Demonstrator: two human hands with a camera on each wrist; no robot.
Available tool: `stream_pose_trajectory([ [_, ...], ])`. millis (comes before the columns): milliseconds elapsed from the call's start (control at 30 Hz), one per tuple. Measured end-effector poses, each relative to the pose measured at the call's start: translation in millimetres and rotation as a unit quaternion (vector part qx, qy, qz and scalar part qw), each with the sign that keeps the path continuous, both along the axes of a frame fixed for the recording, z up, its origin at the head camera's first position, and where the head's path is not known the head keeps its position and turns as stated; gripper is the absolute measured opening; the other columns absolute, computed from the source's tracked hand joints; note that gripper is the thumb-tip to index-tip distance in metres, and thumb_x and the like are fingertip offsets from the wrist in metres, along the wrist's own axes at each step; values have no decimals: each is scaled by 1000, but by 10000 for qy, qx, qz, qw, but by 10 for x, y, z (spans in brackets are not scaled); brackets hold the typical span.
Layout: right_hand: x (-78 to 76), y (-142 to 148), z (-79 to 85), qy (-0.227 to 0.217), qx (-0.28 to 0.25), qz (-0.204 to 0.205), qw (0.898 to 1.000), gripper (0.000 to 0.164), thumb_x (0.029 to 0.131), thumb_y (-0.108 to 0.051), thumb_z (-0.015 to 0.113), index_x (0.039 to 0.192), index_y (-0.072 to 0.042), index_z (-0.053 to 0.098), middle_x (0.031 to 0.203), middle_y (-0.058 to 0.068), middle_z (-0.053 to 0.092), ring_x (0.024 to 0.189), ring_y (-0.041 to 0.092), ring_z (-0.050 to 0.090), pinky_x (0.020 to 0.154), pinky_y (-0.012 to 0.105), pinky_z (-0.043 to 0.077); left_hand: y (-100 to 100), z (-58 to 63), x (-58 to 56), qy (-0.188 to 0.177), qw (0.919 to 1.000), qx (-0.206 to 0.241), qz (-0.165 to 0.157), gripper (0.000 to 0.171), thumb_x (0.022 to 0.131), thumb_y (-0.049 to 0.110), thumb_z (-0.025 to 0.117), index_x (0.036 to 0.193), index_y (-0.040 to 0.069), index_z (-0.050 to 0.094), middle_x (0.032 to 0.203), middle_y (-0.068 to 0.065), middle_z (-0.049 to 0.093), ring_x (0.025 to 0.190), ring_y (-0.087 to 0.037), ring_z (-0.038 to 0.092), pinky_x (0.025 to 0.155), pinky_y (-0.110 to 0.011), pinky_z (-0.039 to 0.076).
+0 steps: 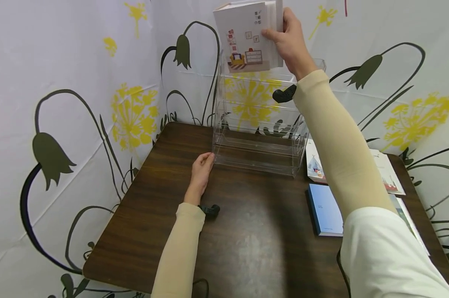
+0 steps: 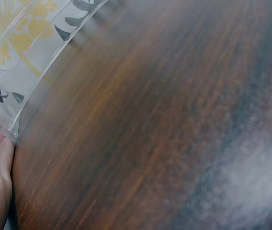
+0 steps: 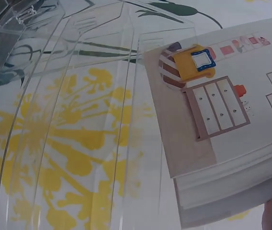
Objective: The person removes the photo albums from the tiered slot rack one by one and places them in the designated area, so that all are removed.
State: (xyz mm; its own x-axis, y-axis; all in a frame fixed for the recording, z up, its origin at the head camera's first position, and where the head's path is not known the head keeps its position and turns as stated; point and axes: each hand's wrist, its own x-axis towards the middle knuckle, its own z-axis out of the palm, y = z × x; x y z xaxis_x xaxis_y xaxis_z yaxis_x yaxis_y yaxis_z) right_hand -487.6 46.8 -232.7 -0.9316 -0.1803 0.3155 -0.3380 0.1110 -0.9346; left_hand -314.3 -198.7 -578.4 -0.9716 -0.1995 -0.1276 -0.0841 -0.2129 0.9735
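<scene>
My right hand (image 1: 292, 46) grips a thick white book (image 1: 248, 43) at its right side, thumb on the front cover. An armchair and a chest of drawers are printed on that cover. Pale layers show along the held side; whether they belong to a second book I cannot tell. The book is raised at the top of a clear tiered rack (image 1: 255, 166), close to its upper tiers in the right wrist view. Down at the rack's front left corner, my left hand (image 1: 201, 171) touches the clear plastic with extended fingers (image 2: 1, 155).
The rack stands on a dark wooden table (image 1: 165, 178) against a flower-patterned cloth (image 1: 83, 54). Right of it lie a blue book (image 1: 326, 211), an illustrated white book (image 1: 314, 163) and more books (image 1: 390, 171), partly hidden by my right arm.
</scene>
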Motion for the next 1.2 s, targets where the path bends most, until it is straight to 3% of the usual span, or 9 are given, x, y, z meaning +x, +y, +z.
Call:
stream_pose_trajectory([
  [167,70,141,66,181,-199,-140,9995,40,107,-8,66,144,-17,55,145,3,67,136,17,61,120,32,49,81,-14,-27,31,9999,1,-125,44,114,27,59,147,-2,55,154,-21,56,151,-27,51,130,-36,40],
  [333,282,345,193,642,-439,-184,9968,43,107,-6,65,147,-14,54,142,3,67,134,18,62,118,28,49,158,-19,-67,59,9997,-42,-234,44,114,28,58,147,-2,55,153,-21,56,151,-27,51,130,-37,40],
  [467,564,512,247,1296,-396,-403,9900,44,106,-6,65,148,-12,55,140,3,67,135,20,62,119,30,50,166,-39,-120,69,9995,-33,-322,47,113,30,59,148,-2,54,156,-22,54,153,-28,49,131,-37,39],
  [567,761,642,205,2043,-116,-726,9762,45,105,-10,66,148,-12,56,138,2,66,135,20,62,120,34,51,143,-50,-163,75,9993,-44,-352,49,113,30,59,149,-2,54,158,-22,53,154,-29,48,131,-38,38],
  [700,950,822,35,2899,-17,-807,9537,41,104,-10,67,144,-9,57,133,2,67,131,22,64,114,37,57,80,-34,-227,72,9992,-124,-381,51,113,32,58,151,-2,53,159,-22,52,154,-28,47,132,-37,38],
  [800,1076,887,-159,3113,-51,-568,9486,38,104,-8,67,141,-9,57,130,3,69,126,25,67,108,39,61,-8,-21,-251,50,9993,-173,-316,54,114,34,58,153,-2,51,161,-21,51,155,-28,46,132,-36,37],
  [1033,1475,900,-661,2375,-205,-335,9706,42,103,-3,68,142,-10,57,127,6,71,120,24,72,100,36,65,-135,-28,-286,86,9996,-172,-189,56,113,35,57,155,-2,49,162,-22,48,157,-28,44,132,-37,36],
  [1200,1669,1020,-1138,1669,-116,-124,9858,47,105,-6,68,149,-12,54,129,12,73,112,17,77,92,28,66,-124,-19,-298,55,9997,-198,-144,55,114,35,57,155,-1,49,163,-22,48,157,-28,45,133,-37,36],
])
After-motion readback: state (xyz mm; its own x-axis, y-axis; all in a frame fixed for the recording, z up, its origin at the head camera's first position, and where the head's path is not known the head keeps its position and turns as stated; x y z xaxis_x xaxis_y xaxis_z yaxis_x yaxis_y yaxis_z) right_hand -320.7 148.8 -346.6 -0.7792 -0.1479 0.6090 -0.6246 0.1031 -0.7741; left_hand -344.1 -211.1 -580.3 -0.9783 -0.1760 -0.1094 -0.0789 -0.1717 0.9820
